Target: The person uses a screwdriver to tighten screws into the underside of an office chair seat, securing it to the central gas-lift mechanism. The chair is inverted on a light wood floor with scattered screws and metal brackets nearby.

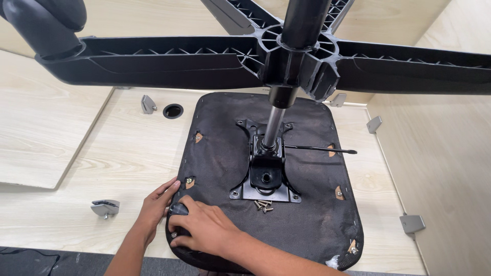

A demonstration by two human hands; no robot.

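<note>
My right hand [202, 225] lies curled over the rough black fabric of the upturned seat [307, 214], clamped on a small dark knob [178, 209]. My left hand [156, 207] rests open, fingers flat against the seat's rounded edge.

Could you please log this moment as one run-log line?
left hand: on edge of upturned chair seat | right hand: pressing black knob at seat corner | loose screws by mounting plate

A single head-worn view looks steeply down and forward from close above the upturned chair seat [266, 168] on the tabletop [117, 153] (the star base [302, 56] looms nearest, filling the frame's top); both hands enter from the bottom edge.
</note>
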